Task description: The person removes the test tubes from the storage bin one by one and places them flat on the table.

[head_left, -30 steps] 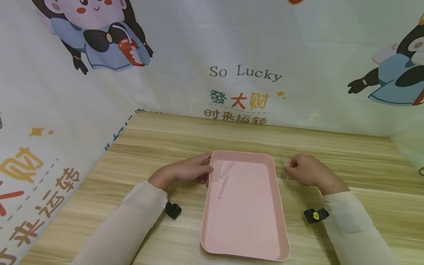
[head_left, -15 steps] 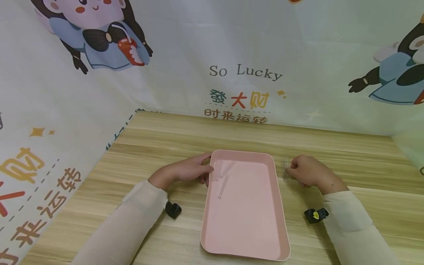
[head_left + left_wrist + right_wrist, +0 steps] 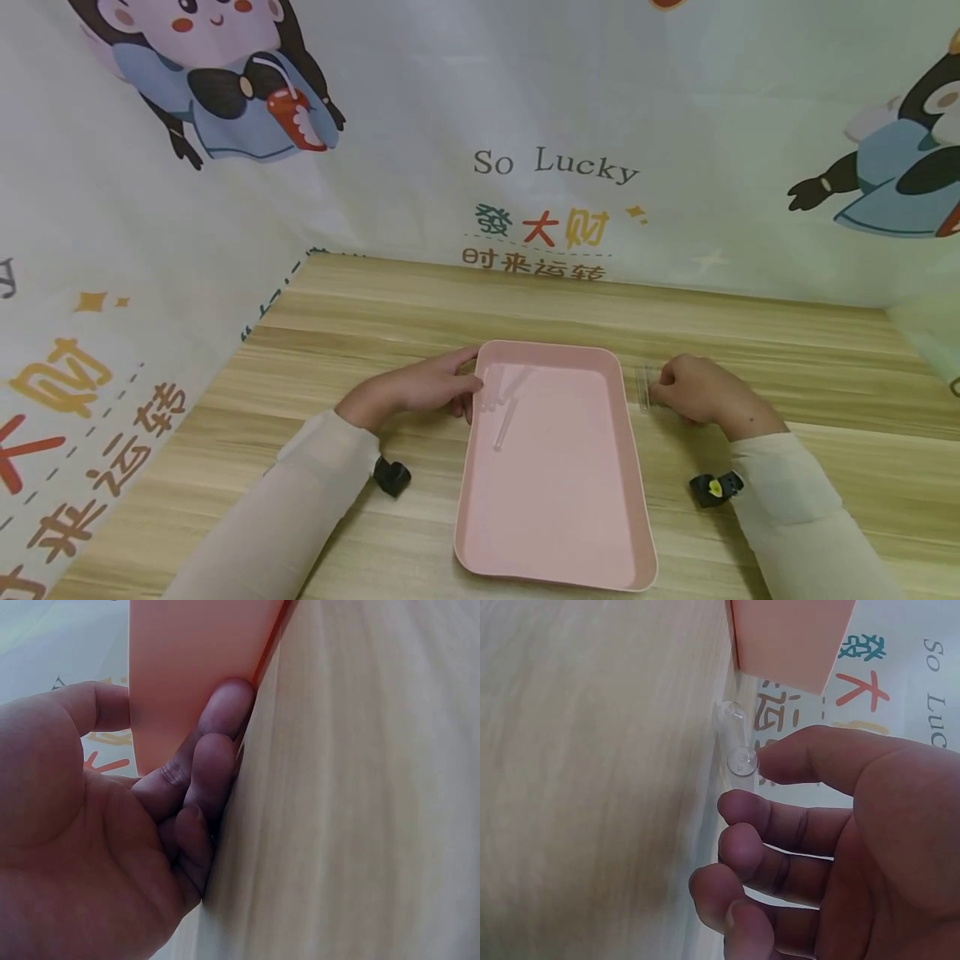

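A pink tray (image 3: pixel 558 500) lies lengthwise between the hands. My left hand (image 3: pixel 416 385) grips its far left side, the thumb at the rim and curled fingers against the outer wall (image 3: pixel 187 652). Several clear tubes lie at the tray's far left; one slanted tube (image 3: pixel 505 425) is apart from the rest. Right of the tray, my right hand (image 3: pixel 697 387) pinches a clear test tube (image 3: pixel 742 760) by thumb and forefinger, close to the tabletop. Just left of it is another clear tube (image 3: pixel 729 714); whether the two touch is hard to tell.
The wood-grain table (image 3: pixel 390 312) carries the tray and tubes. A printed cloth (image 3: pixel 420 125) with cartoon figures and lettering stands along the back and left side. Each wrist wears a black camera band (image 3: pixel 716 487).
My right hand has shifted very slightly to the right and nearer, and the clear tubes beside it show more distinctly. The left hand and the tray have stayed put.
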{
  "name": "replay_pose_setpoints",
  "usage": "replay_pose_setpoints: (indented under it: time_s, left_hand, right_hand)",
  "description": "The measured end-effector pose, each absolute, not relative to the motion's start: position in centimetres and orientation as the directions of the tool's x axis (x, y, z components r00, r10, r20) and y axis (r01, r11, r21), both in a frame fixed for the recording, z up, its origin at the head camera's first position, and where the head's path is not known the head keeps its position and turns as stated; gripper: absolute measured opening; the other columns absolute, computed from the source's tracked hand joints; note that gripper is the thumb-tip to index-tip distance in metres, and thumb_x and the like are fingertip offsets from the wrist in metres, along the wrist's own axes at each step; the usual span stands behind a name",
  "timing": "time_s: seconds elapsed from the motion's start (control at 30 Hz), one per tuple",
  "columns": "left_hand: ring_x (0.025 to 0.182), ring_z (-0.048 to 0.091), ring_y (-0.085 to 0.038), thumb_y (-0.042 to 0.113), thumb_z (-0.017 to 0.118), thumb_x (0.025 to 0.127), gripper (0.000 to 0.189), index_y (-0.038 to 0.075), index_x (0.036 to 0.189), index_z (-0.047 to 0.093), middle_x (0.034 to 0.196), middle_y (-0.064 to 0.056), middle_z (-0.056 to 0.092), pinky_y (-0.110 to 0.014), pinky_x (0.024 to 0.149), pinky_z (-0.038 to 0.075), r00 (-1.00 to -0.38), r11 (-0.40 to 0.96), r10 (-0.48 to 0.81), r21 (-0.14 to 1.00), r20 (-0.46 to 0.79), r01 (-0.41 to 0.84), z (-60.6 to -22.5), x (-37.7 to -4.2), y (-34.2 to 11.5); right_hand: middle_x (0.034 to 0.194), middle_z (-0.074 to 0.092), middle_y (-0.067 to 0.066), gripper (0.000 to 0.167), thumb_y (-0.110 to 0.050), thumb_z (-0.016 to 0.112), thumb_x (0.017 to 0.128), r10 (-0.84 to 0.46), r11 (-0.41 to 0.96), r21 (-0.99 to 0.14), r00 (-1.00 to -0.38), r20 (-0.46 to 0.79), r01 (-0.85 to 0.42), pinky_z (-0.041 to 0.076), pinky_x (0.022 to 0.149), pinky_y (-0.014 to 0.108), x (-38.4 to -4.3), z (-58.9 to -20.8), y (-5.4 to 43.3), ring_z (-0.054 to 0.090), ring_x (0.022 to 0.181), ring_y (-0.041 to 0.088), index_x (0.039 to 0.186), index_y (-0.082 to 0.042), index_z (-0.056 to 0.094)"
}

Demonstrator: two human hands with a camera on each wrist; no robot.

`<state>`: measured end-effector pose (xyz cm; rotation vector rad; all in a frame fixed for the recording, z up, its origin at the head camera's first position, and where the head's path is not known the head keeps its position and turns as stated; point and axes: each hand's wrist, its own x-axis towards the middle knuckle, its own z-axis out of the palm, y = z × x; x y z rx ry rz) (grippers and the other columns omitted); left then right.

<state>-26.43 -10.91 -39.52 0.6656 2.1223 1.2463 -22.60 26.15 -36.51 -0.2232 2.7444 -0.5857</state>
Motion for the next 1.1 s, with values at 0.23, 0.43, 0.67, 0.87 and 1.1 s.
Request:
replay_pose_setpoints:
  time_s: [0.23,0.43,0.67,0.87,1.1]
  left_hand:
    - [0.070,0.062,-0.017,0.014,0.043,0.103,0.054,0.013,0.155,0.027,0.077,-0.008,0.069,-0.027,0.068,0.052,-0.707,0.449,0.666,0.884,-0.236,0.128,-39.77,-26.61,-10.88]
    - [0.071,0.062,-0.016,0.014,0.042,0.104,0.054,0.012,0.155,0.027,0.078,-0.008,0.069,-0.027,0.067,0.051,-0.700,0.436,0.675,0.891,-0.233,0.124,-39.66,-26.53,-10.89]
    - [0.071,0.063,-0.017,0.014,0.042,0.104,0.054,0.013,0.156,0.027,0.078,-0.008,0.069,-0.028,0.068,0.052,-0.708,0.443,0.666,0.888,-0.234,0.124,-39.61,-26.47,-10.76]
    - [0.072,0.063,-0.017,0.014,0.042,0.104,0.054,0.015,0.156,0.027,0.079,-0.008,0.069,-0.028,0.069,0.052,-0.706,0.453,0.664,0.884,-0.247,0.117,-39.55,-26.47,-10.79]
    - [0.072,0.062,-0.017,0.015,0.043,0.104,0.055,0.014,0.156,0.026,0.080,-0.009,0.069,-0.028,0.069,0.052,-0.710,0.456,0.662,0.881,-0.240,0.128,-39.54,-26.54,-10.84]
  right_hand:
    - [0.051,0.048,-0.003,0.029,-0.024,0.053,0.099,-0.228,0.903,-0.420,-0.931,-0.284,-0.093,0.042,0.051,0.029,-22.60,-36.49,26.23,0.047,0.047,0.011,0.078,-0.006,0.062]
    - [0.049,0.045,-0.004,0.030,-0.024,0.054,0.098,-0.228,0.898,-0.431,-0.930,-0.288,-0.087,0.041,0.050,0.029,-22.71,-36.86,26.37,0.045,0.046,0.011,0.074,-0.007,0.061]
    - [0.050,0.044,-0.005,0.031,-0.024,0.054,0.099,-0.217,0.900,-0.428,-0.933,-0.286,-0.078,0.041,0.049,0.029,-22.85,-37.17,26.50,0.045,0.046,0.011,0.073,-0.008,0.059]
    - [0.052,0.046,-0.004,0.030,-0.025,0.053,0.100,-0.212,0.905,-0.420,-0.929,-0.302,-0.070,0.043,0.050,0.029,-22.82,-37.03,26.48,0.047,0.048,0.012,0.078,-0.006,0.062]
    - [0.051,0.046,-0.004,0.030,-0.024,0.053,0.099,-0.218,0.907,-0.414,-0.929,-0.299,-0.079,0.042,0.050,0.029,-22.84,-36.81,26.45,0.046,0.047,0.011,0.077,-0.007,0.061]
